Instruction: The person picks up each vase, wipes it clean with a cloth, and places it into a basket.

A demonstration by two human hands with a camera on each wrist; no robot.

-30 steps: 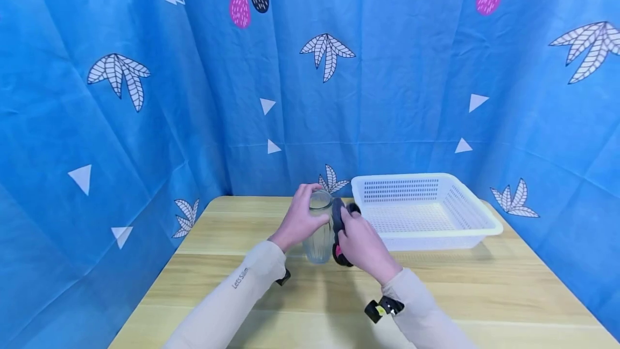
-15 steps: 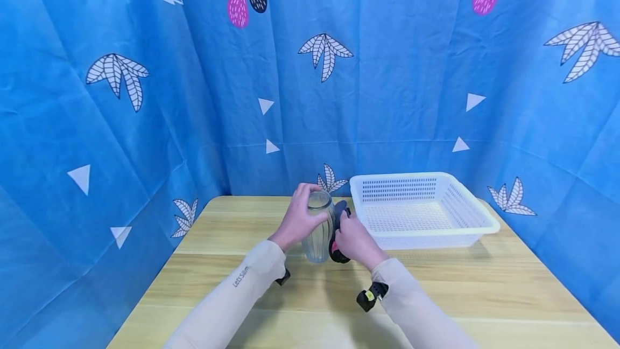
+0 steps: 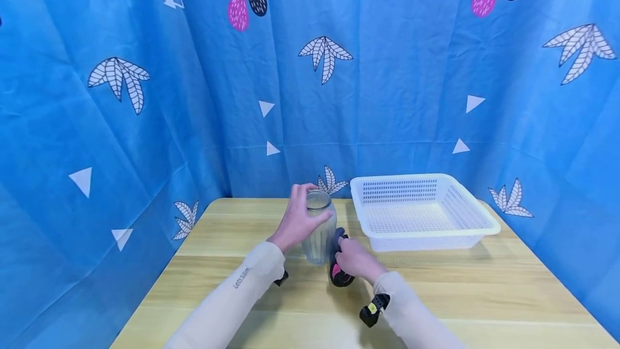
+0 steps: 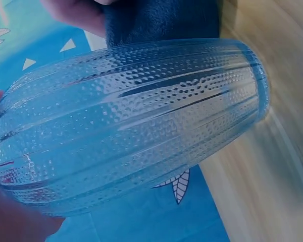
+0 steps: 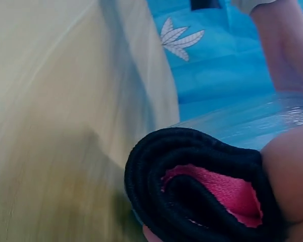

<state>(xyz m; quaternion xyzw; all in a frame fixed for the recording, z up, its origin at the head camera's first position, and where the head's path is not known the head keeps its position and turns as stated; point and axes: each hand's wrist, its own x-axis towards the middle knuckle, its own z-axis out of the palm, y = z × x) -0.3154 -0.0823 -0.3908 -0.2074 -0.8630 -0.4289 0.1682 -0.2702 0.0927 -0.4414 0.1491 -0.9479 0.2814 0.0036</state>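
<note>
A clear ribbed glass vase [image 3: 318, 238] stands upright on the wooden table. My left hand [image 3: 296, 221] grips it near the rim, thumb on the near side and fingers behind. Its dimpled wall [image 4: 141, 116] fills much of the left wrist view. My right hand [image 3: 357, 258] pinches a folded dark cloth [image 3: 342, 278] with a pink inner side against the vase's right side. In the right wrist view the cloth [image 5: 192, 143] shows as a thick roll, pink fabric inside its folds, with part of the right hand [image 5: 290, 171] beside it.
A white perforated plastic basket [image 3: 431, 233] sits at the back right of the table [image 3: 271, 306]. A blue patterned curtain [image 3: 407, 85] hangs behind and along the sides. A black wrist device [image 3: 374, 308] is strapped over the right sleeve.
My right hand has moved with the cloth down the vase's right side, toward the near edge of the table. My left hand keeps its hold on the vase, which has barely moved.
</note>
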